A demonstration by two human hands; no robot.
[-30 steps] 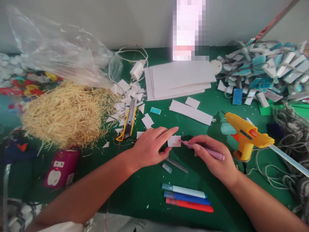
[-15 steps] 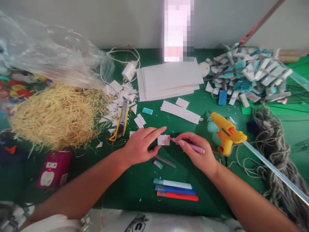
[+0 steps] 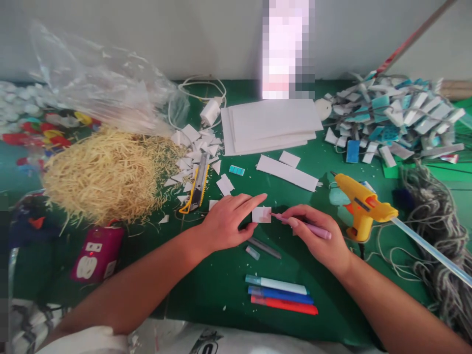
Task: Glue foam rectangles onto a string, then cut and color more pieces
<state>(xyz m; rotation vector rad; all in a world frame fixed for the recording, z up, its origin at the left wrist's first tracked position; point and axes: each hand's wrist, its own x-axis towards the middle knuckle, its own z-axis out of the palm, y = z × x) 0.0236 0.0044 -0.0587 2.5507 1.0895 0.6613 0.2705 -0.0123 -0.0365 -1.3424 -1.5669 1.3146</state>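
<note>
A small white card (image 3: 258, 215) with a pale pink patch lies on the green tabletop. My left hand (image 3: 230, 221) steadies it from the left, index finger along its upper edge and thumb at the lower left corner. In my right hand (image 3: 319, 236) is a pink marker pen (image 3: 313, 229), held in a pinch with its tip at the card's right edge. Below the hands lie a grey pen-like stick (image 3: 264, 248), a small clear cap (image 3: 252, 252), and a white marker (image 3: 282, 285), a blue marker (image 3: 283, 295) and a red marker (image 3: 285, 305), side by side.
A yellow utility knife (image 3: 199, 184) lies among white scraps, beside a straw heap (image 3: 99, 177). Right stand a yellow glue gun (image 3: 363, 204) and grey yarn (image 3: 427, 211). White sheets (image 3: 273, 123) and a pile of tied pieces (image 3: 398, 113) sit behind; a purple power box (image 3: 98, 253) is left.
The whole scene has shifted right in the view as the camera turned left. Both hands keep nearly the same place around the card, and the marker tip stays at its right edge.
</note>
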